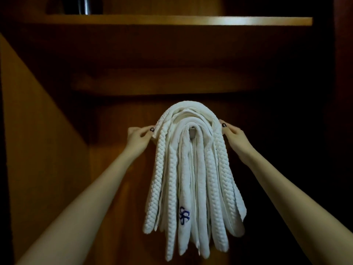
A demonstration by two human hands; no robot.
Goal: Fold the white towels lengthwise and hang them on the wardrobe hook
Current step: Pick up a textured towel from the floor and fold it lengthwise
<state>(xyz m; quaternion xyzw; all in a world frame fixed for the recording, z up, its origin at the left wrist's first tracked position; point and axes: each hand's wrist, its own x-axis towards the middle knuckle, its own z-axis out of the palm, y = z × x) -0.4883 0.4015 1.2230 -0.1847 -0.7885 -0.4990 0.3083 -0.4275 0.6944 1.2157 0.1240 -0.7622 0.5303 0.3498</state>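
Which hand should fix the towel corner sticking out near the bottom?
Probably the right hand: that corner hangs on its side of the towels. The left hand, gripping the opposite edge, would have to reach across.

We see open room on both sides of the white towels (193,169). Our left hand (140,133) and right hand (232,131) reach in there, each pinching an outer fold. The towels hide most of the hook (192,133). A shelf (179,21) shuts the top, well above them. The wardrobe wall (38,131) blocks the left. The right is too dark to tell.
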